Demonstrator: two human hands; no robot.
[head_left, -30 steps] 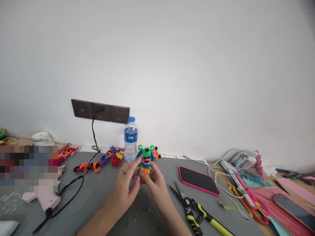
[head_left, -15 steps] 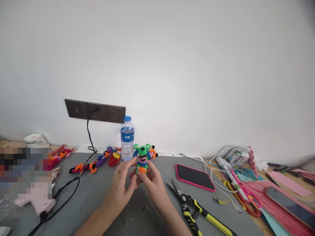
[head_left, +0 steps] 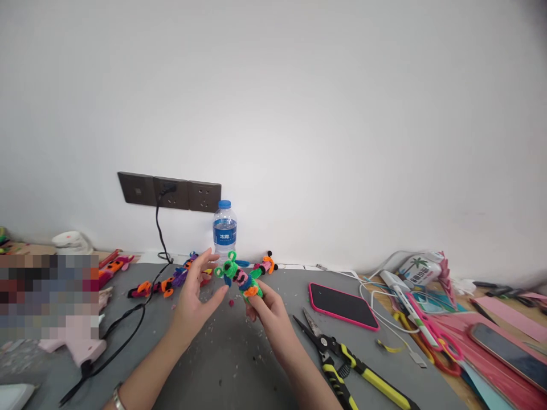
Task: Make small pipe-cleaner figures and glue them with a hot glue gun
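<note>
- The right hand (head_left: 268,307) pinches the pipe-cleaner figure (head_left: 239,277) by its orange base, tilted left above the grey table (head_left: 239,364).
- The left hand (head_left: 194,296) is spread, fingertips just beside the green head — not gripping.
- Held at one end only, the figure could bend or slip down among the table's scraps.
- The cutters (head_left: 337,359) lie near the right forearm — easily nudged.

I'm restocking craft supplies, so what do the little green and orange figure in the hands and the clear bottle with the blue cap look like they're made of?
The little green and orange figure, pinched by the right hand, looks like twisted pipe cleaner: fuzzy, matte, bent into loops. The clear bottle with the blue cap seems thin glossy plastic, see-through with a printed blue label.
</note>
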